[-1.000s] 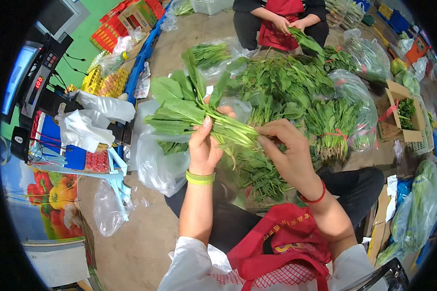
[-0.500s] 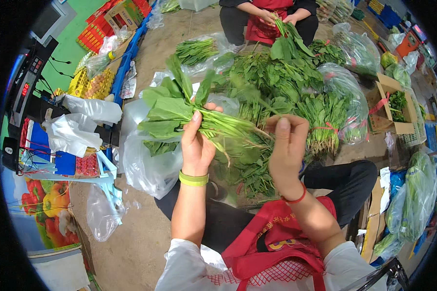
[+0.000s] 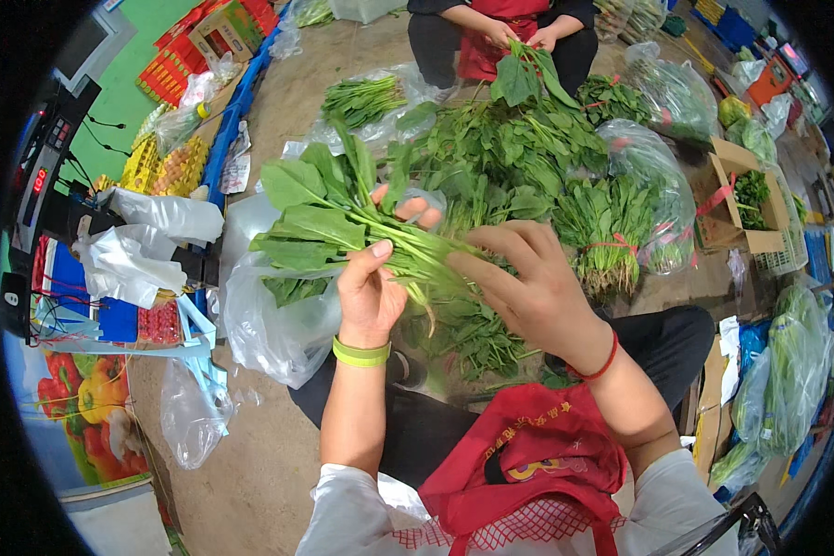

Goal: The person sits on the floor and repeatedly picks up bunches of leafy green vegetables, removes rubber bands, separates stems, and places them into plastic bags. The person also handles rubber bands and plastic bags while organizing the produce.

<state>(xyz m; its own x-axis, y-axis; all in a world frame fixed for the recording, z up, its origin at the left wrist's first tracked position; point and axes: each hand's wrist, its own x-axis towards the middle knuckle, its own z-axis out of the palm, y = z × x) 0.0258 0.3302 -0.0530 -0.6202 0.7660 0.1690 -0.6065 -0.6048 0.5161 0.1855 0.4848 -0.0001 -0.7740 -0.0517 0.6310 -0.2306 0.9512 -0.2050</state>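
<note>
My left hand (image 3: 372, 289) is closed around a bunch of spinach (image 3: 329, 218), with its leaves to the left and stems to the right. A yellow-green band circles that wrist. My right hand (image 3: 537, 289), a red cord at its wrist, reaches over the stem ends. Its fingers are apart and bent, the fingertips at or just above the stems, and the thumb is hidden. Under the hands lies a loose heap of greens (image 3: 477, 343). Beside my left hand, a clear plastic bag (image 3: 283, 324) holds some leaves.
A tied spinach bundle (image 3: 612, 236) stands right of the heap. Opposite, a co-worker's hands (image 3: 521, 39) hold leafy stems. Filled plastic bags (image 3: 658, 181) and a cardboard box (image 3: 713, 199) stand at right. At left are a scale (image 3: 42, 176) and egg trays (image 3: 176, 167).
My right hand has moved left from beyond the root ends to the stems, and its fingers have spread. The left hand still holds the spinach, shifted slightly. The co-worker's greens have dropped a little.
</note>
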